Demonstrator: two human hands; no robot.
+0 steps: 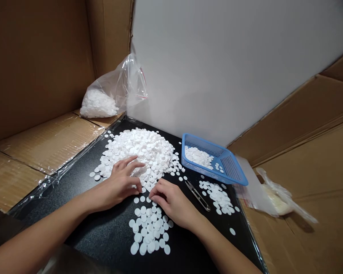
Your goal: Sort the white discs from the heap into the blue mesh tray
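Note:
A big heap of small white round discs lies on a black tabletop. My left hand rests at the heap's near edge, fingers spread over the discs. My right hand lies just right of it, fingers curled down with the tips touching discs near the heap's front edge. A smaller flat patch of discs sits between my wrists, close to me. Another small group of discs lies to the right, near a blue mesh basket that holds some discs.
Metal tweezers lie on the black top right of my right hand. A clear bag of discs leans at the back left on cardboard. Another plastic bag lies at the right. Cardboard walls surround the table.

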